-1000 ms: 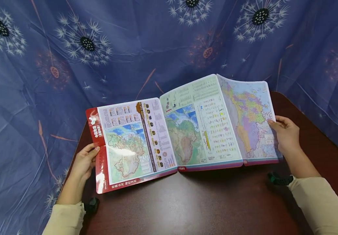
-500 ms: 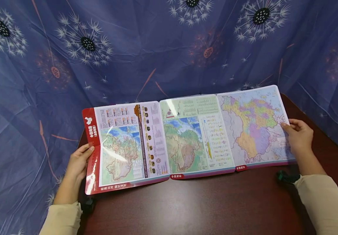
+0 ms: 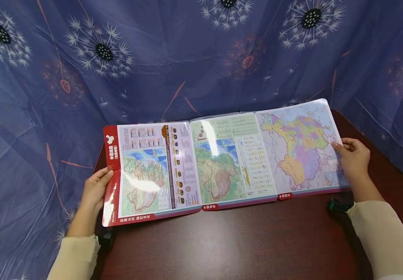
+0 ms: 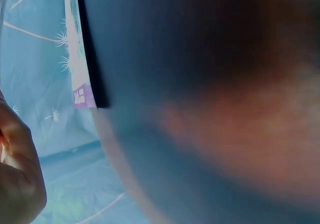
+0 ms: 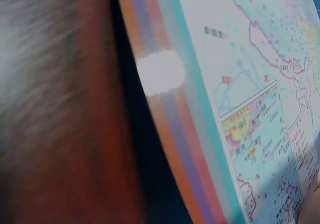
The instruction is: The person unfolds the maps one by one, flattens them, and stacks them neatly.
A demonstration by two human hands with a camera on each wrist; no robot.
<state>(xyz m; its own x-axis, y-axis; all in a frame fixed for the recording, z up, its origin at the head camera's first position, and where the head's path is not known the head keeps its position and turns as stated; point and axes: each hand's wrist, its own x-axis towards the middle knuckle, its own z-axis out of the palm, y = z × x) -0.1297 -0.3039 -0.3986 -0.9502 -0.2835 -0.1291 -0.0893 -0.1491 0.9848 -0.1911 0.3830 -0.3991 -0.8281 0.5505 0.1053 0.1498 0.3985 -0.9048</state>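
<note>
A glossy folding map (image 3: 218, 171) is spread out in three panels, held up over the table with its printed side toward me. At its red left border, my left hand (image 3: 94, 190) pinches the edge, thumb on the front and the other fingers behind. My right hand (image 3: 355, 159) grips the right edge of the purple-and-orange panel, thumb on the printed face. In the left wrist view the left hand (image 4: 20, 169) shows at the far left, with much of the picture blurred. The right wrist view shows the map's striped border (image 5: 175, 108) close up.
A dark reddish-brown wooden table (image 3: 218, 249) lies beneath the map. Behind and to both sides hangs a blue curtain (image 3: 152, 77) with dandelion prints. A dark wrist strap (image 3: 339, 206) sits on the right wrist.
The right hand has moved right and slightly down overall, drawing the right panel out flatter. Since half a second ago the hands have shifted slightly inward and the glare on the panels has moved.
</note>
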